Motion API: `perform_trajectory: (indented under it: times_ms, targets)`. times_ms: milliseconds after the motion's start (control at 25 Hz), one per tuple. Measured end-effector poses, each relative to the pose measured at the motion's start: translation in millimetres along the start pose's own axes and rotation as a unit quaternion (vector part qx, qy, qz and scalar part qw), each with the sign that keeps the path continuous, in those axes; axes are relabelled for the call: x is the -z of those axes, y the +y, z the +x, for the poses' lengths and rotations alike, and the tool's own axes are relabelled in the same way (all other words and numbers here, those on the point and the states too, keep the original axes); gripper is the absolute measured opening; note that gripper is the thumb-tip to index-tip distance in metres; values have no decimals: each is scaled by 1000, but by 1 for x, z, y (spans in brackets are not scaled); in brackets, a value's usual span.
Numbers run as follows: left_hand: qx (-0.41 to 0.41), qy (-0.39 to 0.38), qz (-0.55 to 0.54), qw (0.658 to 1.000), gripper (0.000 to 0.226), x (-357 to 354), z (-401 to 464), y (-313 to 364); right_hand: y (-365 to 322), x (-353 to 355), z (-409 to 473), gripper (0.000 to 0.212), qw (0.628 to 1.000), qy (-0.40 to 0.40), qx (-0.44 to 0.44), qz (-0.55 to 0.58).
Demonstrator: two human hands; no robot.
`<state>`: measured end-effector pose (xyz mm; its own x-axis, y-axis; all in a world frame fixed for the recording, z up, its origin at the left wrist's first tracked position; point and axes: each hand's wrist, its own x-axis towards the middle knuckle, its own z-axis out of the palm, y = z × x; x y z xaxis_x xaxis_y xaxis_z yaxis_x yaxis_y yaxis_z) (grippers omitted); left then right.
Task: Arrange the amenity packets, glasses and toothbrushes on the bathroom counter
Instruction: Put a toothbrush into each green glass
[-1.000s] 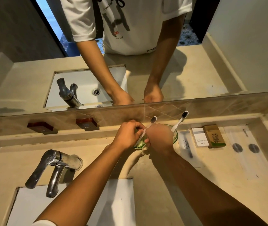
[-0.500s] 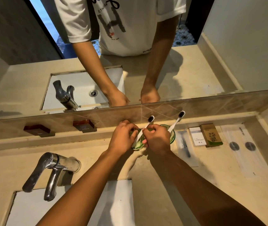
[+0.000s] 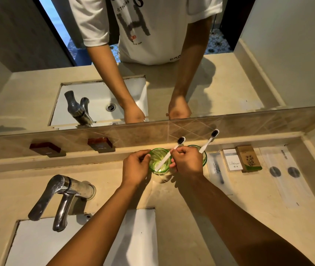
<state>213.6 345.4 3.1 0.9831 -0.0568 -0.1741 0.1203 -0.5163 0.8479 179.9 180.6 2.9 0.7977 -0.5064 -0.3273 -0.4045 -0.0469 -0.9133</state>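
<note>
Two green glasses stand by the back ledge of the beige counter. My left hand grips the left glass by its side. A white toothbrush with black bristles leans in that glass, and my right hand pinches its handle. The right glass is mostly hidden behind my right hand; a second toothbrush sticks up out of it. To the right lie a clear packet, a white packet and a brown box.
A chrome faucet stands at the left above the white sink. Red HOT and COLD plates sit on the ledge. A clear packet with two dark discs lies at the far right. A mirror backs the counter.
My left hand has shifted left along the glass, so its rim and inside now show. My right hand still pinches the toothbrush handle.
</note>
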Motion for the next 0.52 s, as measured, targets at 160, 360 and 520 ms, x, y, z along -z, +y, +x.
perform_trajectory:
  times_ms: [160,360,520]
  targets:
    - [38,-17,-64,997,20,1,3,-5,4,-2,2,33,1000,-9,-25,9]
    - [59,-18,-78,995,18,0,6,-7,6,-3,3,36,999,-13,-33,8]
    - [69,-22,-84,994,18,-1,8,-8,6,-4,6,33,999,-15,-47,11]
